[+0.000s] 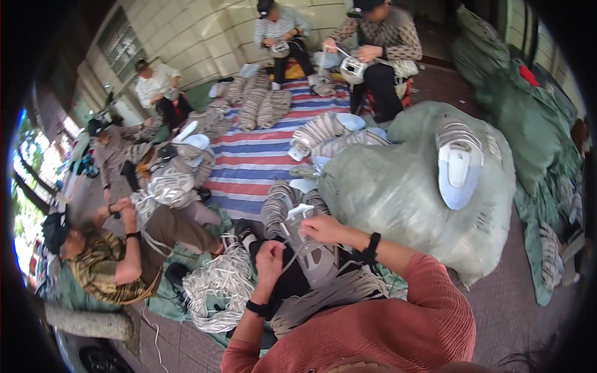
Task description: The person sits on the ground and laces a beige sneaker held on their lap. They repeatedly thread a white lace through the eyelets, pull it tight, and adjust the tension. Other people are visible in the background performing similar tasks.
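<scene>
Item: grey-and-white fabric shoe upper (311, 252), near centre, on my lap. My left hand (268, 260) is fisted around its white lace; my right hand (320, 229) pinches its top edge. Bulging grey-green sack (398, 186) right.

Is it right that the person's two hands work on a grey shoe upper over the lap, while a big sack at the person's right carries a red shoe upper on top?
Not quite. In the head view the left hand and right hand do work on a grey shoe upper over the lap, and the big sack lies at the right, but the shoe upper on top is white and pale blue, not red.
</scene>
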The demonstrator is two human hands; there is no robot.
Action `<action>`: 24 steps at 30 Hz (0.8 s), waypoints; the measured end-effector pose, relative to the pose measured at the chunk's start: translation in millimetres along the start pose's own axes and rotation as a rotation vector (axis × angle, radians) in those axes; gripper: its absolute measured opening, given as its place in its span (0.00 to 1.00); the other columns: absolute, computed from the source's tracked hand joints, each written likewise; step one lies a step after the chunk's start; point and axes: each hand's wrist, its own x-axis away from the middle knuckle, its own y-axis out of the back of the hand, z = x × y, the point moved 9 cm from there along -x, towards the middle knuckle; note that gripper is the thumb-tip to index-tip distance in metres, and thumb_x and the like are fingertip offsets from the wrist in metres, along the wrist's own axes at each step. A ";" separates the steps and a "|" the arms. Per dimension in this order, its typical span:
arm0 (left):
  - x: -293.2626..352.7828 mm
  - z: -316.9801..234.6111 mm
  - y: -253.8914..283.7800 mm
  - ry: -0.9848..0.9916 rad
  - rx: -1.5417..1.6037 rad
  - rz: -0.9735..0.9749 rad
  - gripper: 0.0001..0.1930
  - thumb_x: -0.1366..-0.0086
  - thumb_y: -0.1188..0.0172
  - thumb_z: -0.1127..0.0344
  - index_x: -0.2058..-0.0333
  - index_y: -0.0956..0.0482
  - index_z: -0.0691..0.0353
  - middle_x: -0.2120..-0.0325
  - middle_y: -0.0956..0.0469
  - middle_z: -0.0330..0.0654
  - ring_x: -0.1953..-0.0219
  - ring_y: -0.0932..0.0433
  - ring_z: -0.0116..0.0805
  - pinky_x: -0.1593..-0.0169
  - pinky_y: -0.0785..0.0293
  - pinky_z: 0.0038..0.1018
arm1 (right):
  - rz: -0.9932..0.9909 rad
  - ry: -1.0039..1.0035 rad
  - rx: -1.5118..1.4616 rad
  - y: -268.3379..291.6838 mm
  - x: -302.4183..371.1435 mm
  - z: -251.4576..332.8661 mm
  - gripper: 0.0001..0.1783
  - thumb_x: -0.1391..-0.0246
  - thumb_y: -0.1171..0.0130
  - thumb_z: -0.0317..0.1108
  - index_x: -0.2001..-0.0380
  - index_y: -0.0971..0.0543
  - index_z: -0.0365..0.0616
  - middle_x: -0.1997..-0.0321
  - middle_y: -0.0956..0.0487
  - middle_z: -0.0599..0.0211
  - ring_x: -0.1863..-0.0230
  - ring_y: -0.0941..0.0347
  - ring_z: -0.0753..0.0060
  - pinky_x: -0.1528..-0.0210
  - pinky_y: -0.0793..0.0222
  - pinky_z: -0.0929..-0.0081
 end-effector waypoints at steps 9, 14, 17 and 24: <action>-4.5 61.7 -29.6 0.080 -0.158 0.130 0.05 0.35 0.47 0.66 0.68 0.28 0.61 0.72 0.23 0.56 0.67 0.24 0.61 0.66 0.31 0.50 | 0.037 0.377 0.414 -47.0 -31.4 -13.3 0.06 0.50 0.48 0.29 0.68 0.23 0.45 0.66 0.24 0.61 0.58 0.27 0.52 0.57 0.30 0.60; 8.1 43.4 -27.5 0.031 -0.391 0.126 0.05 0.36 0.45 0.65 0.65 0.25 0.57 0.75 0.21 0.49 0.69 0.21 0.53 0.67 0.27 0.45 | 0.076 0.334 0.153 -44.0 -31.0 -19.9 0.09 0.49 0.44 0.27 0.63 0.21 0.45 0.68 0.22 0.64 0.65 0.26 0.58 0.61 0.31 0.64; 11.8 34.6 -31.9 0.030 -0.404 0.176 0.05 0.36 0.43 0.63 0.65 0.25 0.56 0.73 0.20 0.48 0.68 0.21 0.53 0.67 0.26 0.45 | 0.208 0.127 0.034 -47.2 -26.0 -28.9 0.11 0.49 0.43 0.28 0.60 0.20 0.46 0.69 0.21 0.66 0.68 0.26 0.62 0.65 0.32 0.69; 20.1 17.1 -42.8 -0.093 -0.526 0.268 0.04 0.40 0.44 0.68 0.65 0.25 0.57 0.73 0.23 0.44 0.72 0.21 0.51 0.71 0.25 0.43 | 0.240 0.244 0.287 -49.7 -6.6 -11.1 0.12 0.50 0.39 0.32 0.60 0.18 0.58 0.72 0.26 0.75 0.63 0.30 0.71 0.53 0.46 0.68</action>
